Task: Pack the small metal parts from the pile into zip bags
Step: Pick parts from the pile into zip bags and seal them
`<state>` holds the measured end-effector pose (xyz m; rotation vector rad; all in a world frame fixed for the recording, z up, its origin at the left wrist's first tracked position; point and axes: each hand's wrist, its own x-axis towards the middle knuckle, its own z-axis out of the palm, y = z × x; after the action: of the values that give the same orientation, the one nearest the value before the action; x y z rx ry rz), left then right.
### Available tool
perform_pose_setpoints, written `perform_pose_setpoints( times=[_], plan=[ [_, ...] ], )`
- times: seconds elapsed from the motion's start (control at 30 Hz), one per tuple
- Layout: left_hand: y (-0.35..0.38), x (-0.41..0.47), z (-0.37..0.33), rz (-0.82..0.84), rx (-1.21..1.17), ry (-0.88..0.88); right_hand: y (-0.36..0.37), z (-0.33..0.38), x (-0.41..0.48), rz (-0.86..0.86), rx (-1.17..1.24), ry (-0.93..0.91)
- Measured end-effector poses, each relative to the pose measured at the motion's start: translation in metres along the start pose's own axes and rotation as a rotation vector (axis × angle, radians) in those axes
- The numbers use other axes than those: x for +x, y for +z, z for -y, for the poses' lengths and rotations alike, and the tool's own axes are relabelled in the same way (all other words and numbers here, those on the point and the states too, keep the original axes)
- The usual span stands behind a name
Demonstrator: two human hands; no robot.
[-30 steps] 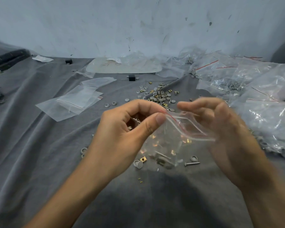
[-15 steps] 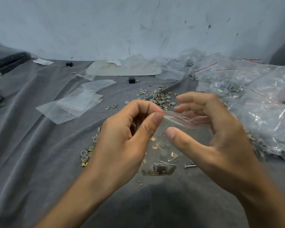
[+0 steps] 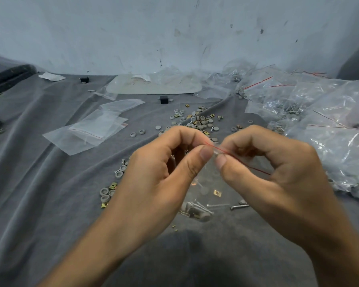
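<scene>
While both hands hang above the grey cloth (image 3: 50, 204), my left hand (image 3: 153, 179) pinches the red-lined top edge of the zip bag (image 3: 207, 189) between thumb and forefinger; my right hand (image 3: 278, 172) pinches the same edge just beside it, thumb tips nearly touching; the clear bag hangs between the hands, with screws and pale round pieces gathered at its bottom; a loose screw (image 3: 239, 206) lies near its lower right; pile of small metal parts (image 3: 197, 121) sits farther off, behind the hands; empty bags (image 3: 91, 131) lie far left; filled bags (image 3: 319, 112) are heaped far right.
</scene>
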<state>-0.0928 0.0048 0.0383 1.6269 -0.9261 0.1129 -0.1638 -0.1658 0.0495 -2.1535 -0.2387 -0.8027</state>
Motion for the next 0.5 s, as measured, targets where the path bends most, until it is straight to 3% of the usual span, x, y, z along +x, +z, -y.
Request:
perform_pose_setpoints(
  times=[0.17, 0.5],
  plan=[
    [-0.0025, 0.0018, -0.0003, -0.001, -0.122, -0.041, 0.0015, -0.0056, -0.0008, 0.055, 0.283, 0.098],
    [-0.0042, 0.0022, 0.0025, 0.012, -0.093, -0.035, 0.0083, -0.0091, -0.0002, -0.014, 0.286, 0.043]
  ],
)
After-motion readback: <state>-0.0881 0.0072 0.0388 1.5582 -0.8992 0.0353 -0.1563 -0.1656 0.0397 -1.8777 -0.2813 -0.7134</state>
